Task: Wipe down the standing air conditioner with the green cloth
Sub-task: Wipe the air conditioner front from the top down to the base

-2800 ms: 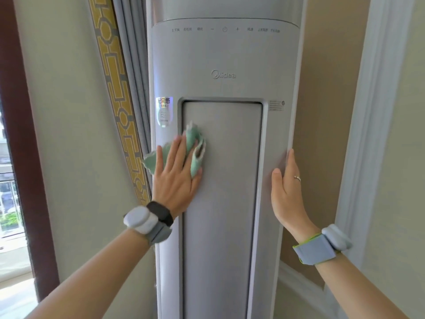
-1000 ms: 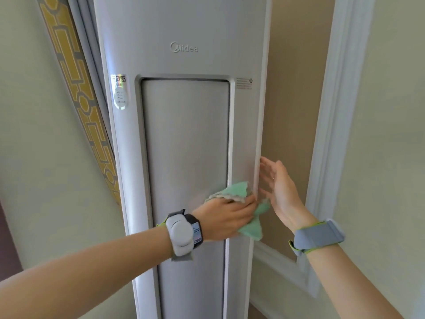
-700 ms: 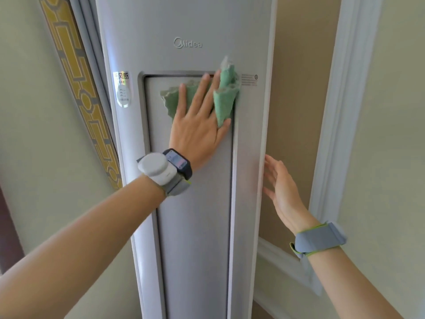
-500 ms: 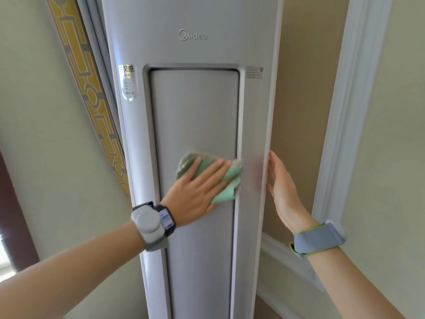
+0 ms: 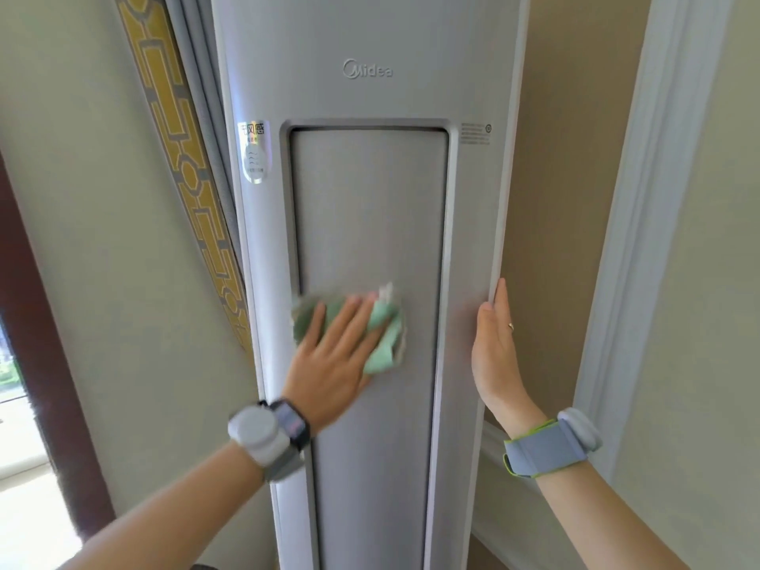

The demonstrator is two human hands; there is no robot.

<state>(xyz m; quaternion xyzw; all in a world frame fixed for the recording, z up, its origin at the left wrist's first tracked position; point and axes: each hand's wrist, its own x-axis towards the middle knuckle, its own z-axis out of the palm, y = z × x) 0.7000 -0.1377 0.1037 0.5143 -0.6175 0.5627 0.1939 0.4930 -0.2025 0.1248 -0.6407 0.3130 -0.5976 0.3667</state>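
Bright daylight from the window (image 5: 16, 364), left hand (image 5: 329, 364) motion-blurred

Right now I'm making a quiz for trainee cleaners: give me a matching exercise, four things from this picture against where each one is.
Things:
1. green cloth
2. right hand
3. shiny sticker
4. yellow-patterned curtain

Places:
A. left of the air conditioner
B. along the unit's right edge
C. upper left of the recessed panel
D. pressed on the panel under the left hand

Pairs: 1-D, 2-B, 3-C, 4-A
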